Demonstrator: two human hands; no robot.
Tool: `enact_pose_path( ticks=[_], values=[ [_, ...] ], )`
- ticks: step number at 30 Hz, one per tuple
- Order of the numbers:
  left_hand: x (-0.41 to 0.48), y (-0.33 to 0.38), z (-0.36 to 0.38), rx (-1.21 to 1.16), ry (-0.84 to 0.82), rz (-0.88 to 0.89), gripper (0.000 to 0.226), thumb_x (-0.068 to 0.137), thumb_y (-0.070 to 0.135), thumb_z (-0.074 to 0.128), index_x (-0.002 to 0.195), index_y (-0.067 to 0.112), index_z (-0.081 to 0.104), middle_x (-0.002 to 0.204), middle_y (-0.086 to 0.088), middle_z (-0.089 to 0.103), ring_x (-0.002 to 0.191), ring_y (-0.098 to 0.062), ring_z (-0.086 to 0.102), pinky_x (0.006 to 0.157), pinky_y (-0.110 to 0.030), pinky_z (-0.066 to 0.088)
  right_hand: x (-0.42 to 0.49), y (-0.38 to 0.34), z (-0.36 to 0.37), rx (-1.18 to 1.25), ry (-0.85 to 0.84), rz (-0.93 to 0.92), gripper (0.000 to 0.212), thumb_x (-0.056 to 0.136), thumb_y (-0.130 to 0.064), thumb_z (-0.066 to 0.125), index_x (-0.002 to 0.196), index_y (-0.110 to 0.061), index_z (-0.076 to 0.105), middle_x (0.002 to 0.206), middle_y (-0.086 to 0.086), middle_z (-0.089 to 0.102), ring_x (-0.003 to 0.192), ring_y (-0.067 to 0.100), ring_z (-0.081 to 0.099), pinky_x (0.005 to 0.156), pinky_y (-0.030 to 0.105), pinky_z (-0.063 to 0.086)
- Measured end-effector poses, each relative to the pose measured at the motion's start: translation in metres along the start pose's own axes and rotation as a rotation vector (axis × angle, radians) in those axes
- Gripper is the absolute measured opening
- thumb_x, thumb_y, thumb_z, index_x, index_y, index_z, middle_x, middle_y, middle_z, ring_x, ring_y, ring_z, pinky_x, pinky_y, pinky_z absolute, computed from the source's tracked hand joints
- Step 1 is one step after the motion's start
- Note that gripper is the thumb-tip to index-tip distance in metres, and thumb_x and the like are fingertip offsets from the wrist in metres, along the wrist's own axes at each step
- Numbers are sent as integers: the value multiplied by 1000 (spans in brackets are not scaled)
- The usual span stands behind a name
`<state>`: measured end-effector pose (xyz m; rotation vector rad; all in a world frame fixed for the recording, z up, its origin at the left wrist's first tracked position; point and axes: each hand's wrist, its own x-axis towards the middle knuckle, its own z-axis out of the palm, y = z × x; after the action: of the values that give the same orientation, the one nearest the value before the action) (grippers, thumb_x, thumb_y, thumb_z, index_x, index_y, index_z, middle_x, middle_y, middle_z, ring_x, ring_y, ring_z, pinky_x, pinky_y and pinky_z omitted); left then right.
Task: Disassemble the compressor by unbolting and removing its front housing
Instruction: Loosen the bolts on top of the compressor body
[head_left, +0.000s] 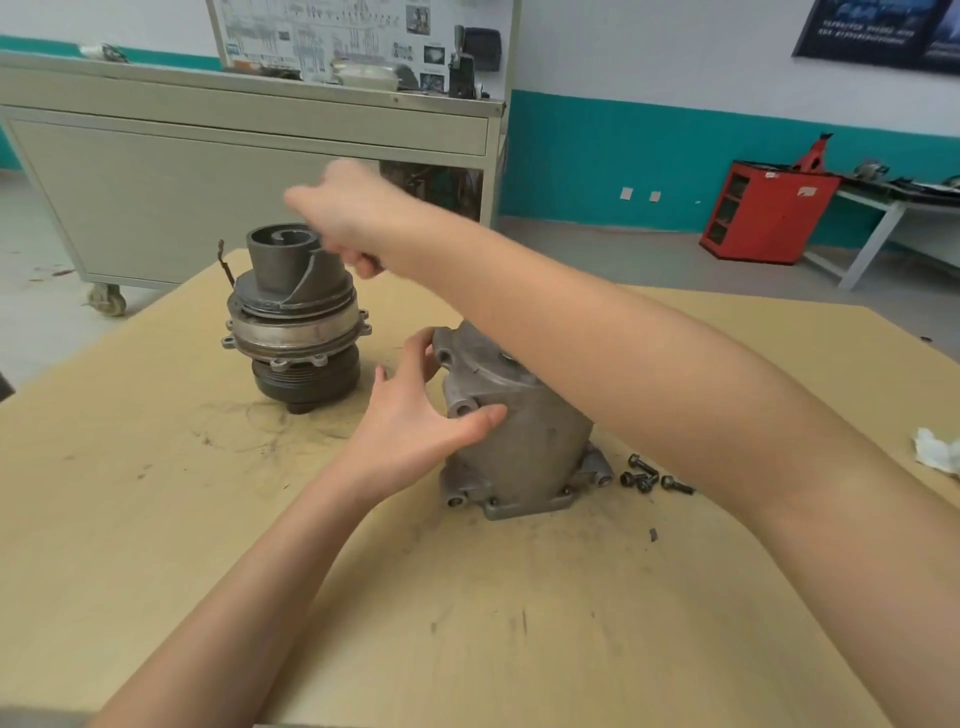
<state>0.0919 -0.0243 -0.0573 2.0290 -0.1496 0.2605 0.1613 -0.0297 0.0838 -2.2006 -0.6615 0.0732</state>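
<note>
Right hand (345, 218) is motion-blurred, so its finger positions are unreadable. Whether it grips the thin ring (305, 278) on the scroll assembly (293, 260) cannot be confirmed. Right forearm (623, 374) conceals the housing (524, 447) top rear. Bolts (647, 475) overlap — count uncertain. White rag (937, 457) — cut by right edge. Wall chart (332, 36) print illegible.

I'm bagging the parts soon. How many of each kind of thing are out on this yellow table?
Housing: 1
Pulley-and-scroll assembly: 1
Thin seal strip: 1
Loose bolts: 4
White rag: 1
Total: 8
</note>
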Motion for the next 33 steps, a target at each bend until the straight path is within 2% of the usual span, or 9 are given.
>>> enact_pose_path(
  ticks=[5,9,11,14,19,22,25,29,33],
  values=[
    [0,0,1,-56,22,127,73,62,56,65,125,21,52,124,15,60,123,-5,52,107,-44,40,-100,5,28,-455,83,-521,36,90,-35,46,64,-13,58,55,-3,56,57,15,54,51,22,45],
    [2,-6,-2,-57,24,54,101,50,61,68,138,24,39,135,9,55,130,-7,47,113,-39,34,-196,67,-29,-71,174,-876,31,87,-15,46,57,-16,55,50,-2,38,47,21,35,49,32,38],
    [3,-7,-2,-19,14,33,98,50,66,66,135,32,33,130,21,49,128,0,42,118,-45,23,-214,95,-63,272,286,-752,35,85,-10,45,56,-29,52,47,-7,41,43,20,39,55,36,44],
    [3,-6,-2,-19,17,32,95,51,68,65,134,37,30,120,29,47,125,3,42,119,-48,20,-195,125,-98,736,493,-307,44,93,-19,43,49,-25,45,41,-8,38,40,15,40,64,27,51],
    [2,-6,-3,-21,7,9,92,51,70,64,131,43,25,122,25,47,126,1,40,119,-48,21,-78,146,-122,1269,629,285,37,101,-27,43,67,-13,41,41,-7,28,31,7,23,40,19,35],
    [1,-3,-4,-9,-12,-3,89,52,70,63,127,47,22,115,34,42,123,2,39,119,-50,19,-13,126,-100,1093,452,453,29,101,-19,45,74,-9,43,51,-4,32,29,6,21,34,16,24],
    [0,-2,-4,-20,-23,-1,87,52,69,62,126,46,21,116,33,45,124,2,39,119,-50,19,18,79,-66,753,214,409,31,101,-16,43,71,-8,42,57,-2,30,31,6,23,33,14,23],
    [1,-4,-3,-5,-10,-1,87,52,69,61,125,45,22,127,15,50,135,-11,41,117,-51,22,7,16,-17,129,-13,92,20,98,-19,49,80,-10,46,59,1,34,41,11,29,39,18,26],
    [2,-6,-1,11,-2,38,76,55,66,59,122,38,36,111,33,47,124,-3,46,115,-41,28,-51,-15,14,-286,-48,-347,32,93,-26,54,65,-15,44,59,0,43,53,16,42,44,22,35]
  ],
)
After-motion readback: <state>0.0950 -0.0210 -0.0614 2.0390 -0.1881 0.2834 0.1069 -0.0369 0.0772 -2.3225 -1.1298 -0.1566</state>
